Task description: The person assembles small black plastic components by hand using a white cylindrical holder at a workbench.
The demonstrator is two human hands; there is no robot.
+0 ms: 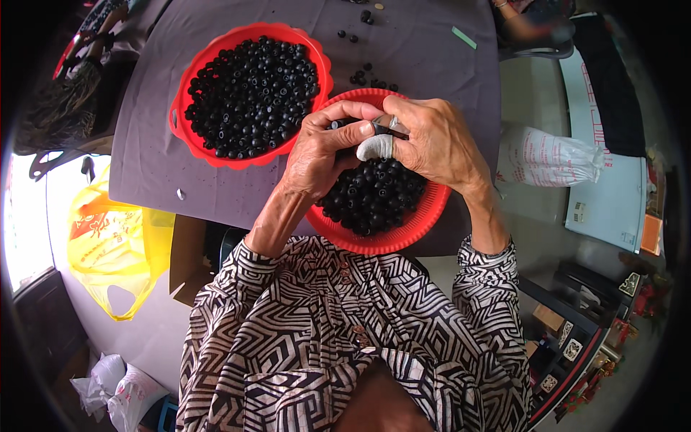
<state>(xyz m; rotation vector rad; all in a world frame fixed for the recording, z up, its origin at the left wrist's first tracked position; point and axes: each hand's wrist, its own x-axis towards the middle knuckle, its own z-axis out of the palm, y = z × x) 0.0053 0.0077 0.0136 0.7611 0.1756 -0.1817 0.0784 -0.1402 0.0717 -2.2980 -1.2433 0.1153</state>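
Observation:
Both my hands meet above the red fluted basin [425,229] near my chest, which holds many small round black pieces [374,198], some showing pale-ringed holes. My left hand [309,155] is closed, thumb and forefinger pinched together; what sits in the pinch is mostly hidden. Between the two hands shows a short dark blade-like tool [389,130], gripped in my closed right hand [439,140]. A white wrap [376,147] covers one digit of that hand. To the left, a larger red scalloped basin [180,108] is heaped with the same black pieces [252,97].
A grey cloth [155,162] covers the table. Loose black pieces [367,75] and a pale green strip [464,38] lie on it. A yellow plastic bag [108,245] hangs at left. Another person's arm [515,21] shows at the far right; a white sack [551,157] stands beside the table.

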